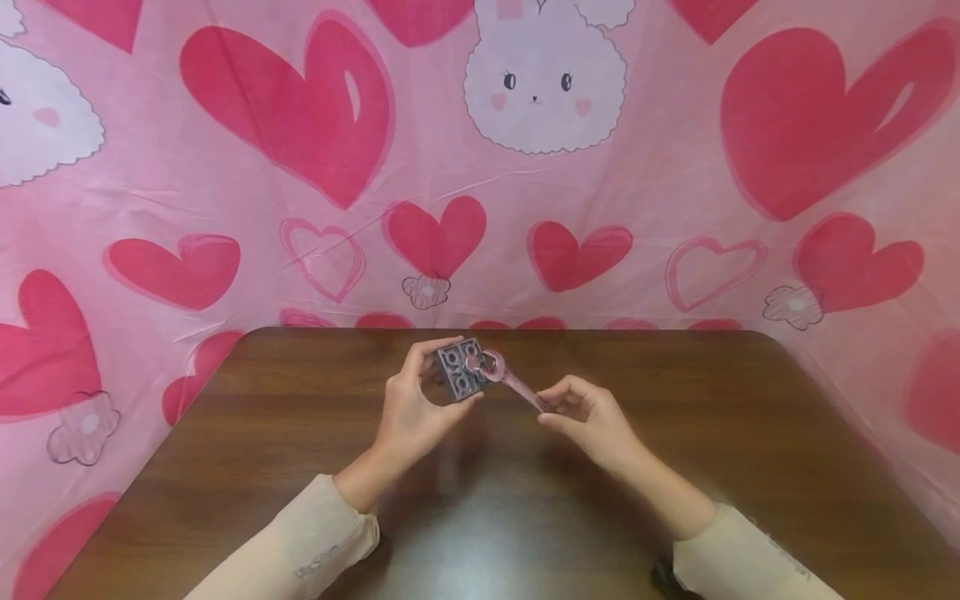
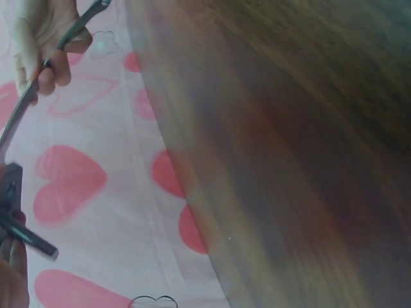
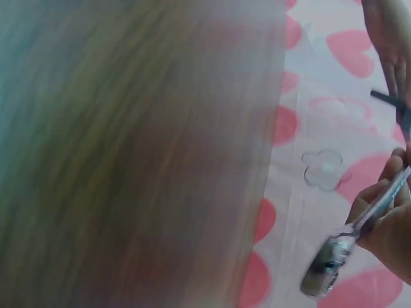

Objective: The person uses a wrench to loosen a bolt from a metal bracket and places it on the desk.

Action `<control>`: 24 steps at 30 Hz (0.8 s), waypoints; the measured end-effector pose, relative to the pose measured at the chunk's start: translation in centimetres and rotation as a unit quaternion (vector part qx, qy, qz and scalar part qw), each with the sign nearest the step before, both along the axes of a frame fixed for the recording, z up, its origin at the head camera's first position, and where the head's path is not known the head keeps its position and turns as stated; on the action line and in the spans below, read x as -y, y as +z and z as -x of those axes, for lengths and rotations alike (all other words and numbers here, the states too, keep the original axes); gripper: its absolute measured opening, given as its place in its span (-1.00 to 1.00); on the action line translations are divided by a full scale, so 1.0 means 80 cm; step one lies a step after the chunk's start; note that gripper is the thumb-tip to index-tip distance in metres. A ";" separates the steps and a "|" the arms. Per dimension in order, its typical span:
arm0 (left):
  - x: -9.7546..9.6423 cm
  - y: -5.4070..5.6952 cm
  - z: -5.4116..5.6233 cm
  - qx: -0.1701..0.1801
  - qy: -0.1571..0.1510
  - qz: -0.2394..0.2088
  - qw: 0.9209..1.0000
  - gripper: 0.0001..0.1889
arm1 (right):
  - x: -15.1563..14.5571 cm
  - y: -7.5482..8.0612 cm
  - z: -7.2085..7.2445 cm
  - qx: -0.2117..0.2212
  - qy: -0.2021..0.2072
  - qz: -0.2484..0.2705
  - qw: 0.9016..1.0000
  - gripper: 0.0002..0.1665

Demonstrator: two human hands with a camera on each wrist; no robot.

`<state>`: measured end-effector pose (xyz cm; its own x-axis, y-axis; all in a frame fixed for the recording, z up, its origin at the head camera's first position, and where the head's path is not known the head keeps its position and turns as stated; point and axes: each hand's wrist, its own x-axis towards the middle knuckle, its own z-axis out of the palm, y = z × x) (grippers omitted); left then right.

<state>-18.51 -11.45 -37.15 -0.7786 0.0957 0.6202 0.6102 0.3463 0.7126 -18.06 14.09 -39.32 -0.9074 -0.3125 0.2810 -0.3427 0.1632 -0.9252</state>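
Observation:
My left hand (image 1: 411,408) grips a small grey block (image 1: 459,385) by its edges, above the table. Several ring-shaped recesses mark the block's face, and a shiny bolt head (image 1: 474,364) sits among them. In the left wrist view a threadless-looking dark shank (image 2: 33,241) sticks out from the block's other side. My right hand (image 1: 596,421) pinches a long metal wrench (image 1: 519,388) near its lower end. The wrench's ring end overlaps the block's right edge beside the bolt head. Its opposite end (image 3: 327,264) shows past my fingers in the right wrist view.
A brown wooden table (image 1: 487,517) lies under both hands. Behind it hangs a pink cloth (image 1: 660,183) with hearts and a white rabbit face. A dark object (image 1: 666,578) shows partly beside the right sleeve at the front.

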 end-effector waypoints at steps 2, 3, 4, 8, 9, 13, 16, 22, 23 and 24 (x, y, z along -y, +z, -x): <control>-0.003 0.000 0.000 -0.011 0.016 -0.006 1.000 -0.20 | 0.006 0.001 -0.003 0.000 -0.006 0.003 1.000 -0.76; -0.004 0.000 0.000 -0.014 0.023 -0.009 1.000 -0.20 | 0.008 0.002 -0.004 0.000 -0.008 0.006 1.000 -0.76; -0.005 0.000 0.000 -0.017 0.028 -0.011 0.999 -0.20 | 0.011 0.002 -0.005 0.001 -0.009 0.008 1.000 -0.76; -0.008 -0.001 -0.002 -0.032 0.043 -0.015 0.998 -0.21 | 0.018 0.002 -0.008 0.005 -0.007 0.012 1.000 -0.76; -0.008 -0.002 -0.002 -0.035 0.047 -0.015 0.998 -0.21 | 0.019 0.002 -0.009 0.006 -0.005 0.012 1.000 -0.77; -0.011 -0.002 -0.006 -0.047 0.054 -0.011 0.997 -0.21 | 0.024 0.000 -0.013 -0.004 0.002 0.011 1.000 -0.78; -0.014 -0.001 -0.009 -0.052 0.049 -0.008 0.997 -0.21 | 0.026 -0.001 -0.016 -0.016 0.006 0.010 1.000 -0.79; -0.012 0.005 -0.015 -0.048 0.016 0.004 0.999 -0.20 | 0.022 0.000 -0.015 -0.016 0.004 0.007 1.000 -0.80; -0.011 0.006 -0.015 -0.046 0.005 0.009 0.999 -0.19 | 0.020 0.000 -0.015 -0.012 0.003 0.005 1.000 -0.79; -0.009 0.008 -0.016 -0.042 -0.006 0.013 0.999 -0.19 | 0.018 0.000 -0.014 -0.010 0.002 0.002 1.000 -0.79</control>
